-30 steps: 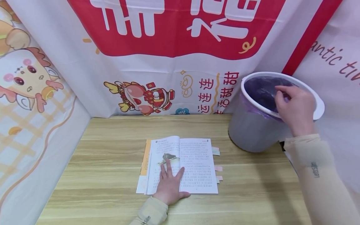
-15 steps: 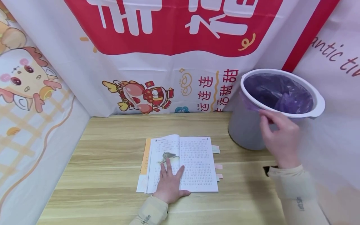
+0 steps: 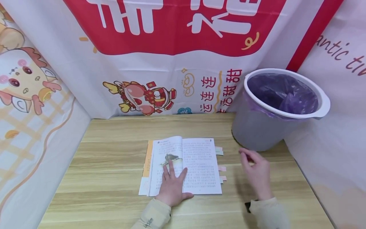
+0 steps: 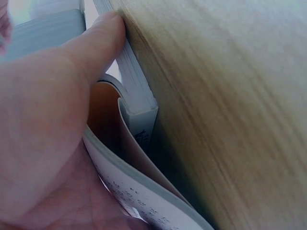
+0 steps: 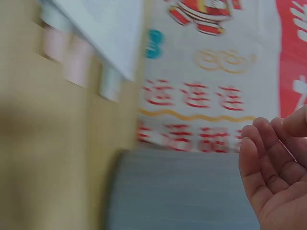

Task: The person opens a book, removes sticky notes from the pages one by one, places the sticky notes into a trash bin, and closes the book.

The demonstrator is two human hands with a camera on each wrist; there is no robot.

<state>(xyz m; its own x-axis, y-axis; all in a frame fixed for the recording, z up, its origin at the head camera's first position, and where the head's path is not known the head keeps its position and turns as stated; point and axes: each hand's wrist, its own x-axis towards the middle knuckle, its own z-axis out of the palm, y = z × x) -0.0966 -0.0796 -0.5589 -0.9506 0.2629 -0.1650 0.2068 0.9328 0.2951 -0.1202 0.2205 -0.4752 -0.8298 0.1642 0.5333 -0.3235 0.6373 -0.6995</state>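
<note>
An open book (image 3: pixel 200 165) with printed text and a boat picture lies on the wooden table. My left hand (image 3: pixel 171 189) rests on its left page with fingers spread, the thumb across the bottom of the right page. In the left wrist view the thumb of this hand (image 4: pixel 43 115) lies along the thick page block (image 4: pixel 136 91), beside curved covers or pages. My right hand (image 3: pixel 256 171) is above the table between the book and the bin, fingers loosely curled. Nothing shows between the fingers of this hand (image 5: pixel 276 170) in the right wrist view.
A grey bin (image 3: pixel 254 130) with a white rim and a purple bag (image 3: pixel 300 103) inside stands at the back right. Pastel sticky tabs (image 3: pixel 222 169) stick out from the book's right edge. Printed cloth (image 3: pixel 160 66) hangs behind the table and at both sides.
My right hand has come away from over the bin, down and to the left toward the book's right side. My left hand stays on the book.
</note>
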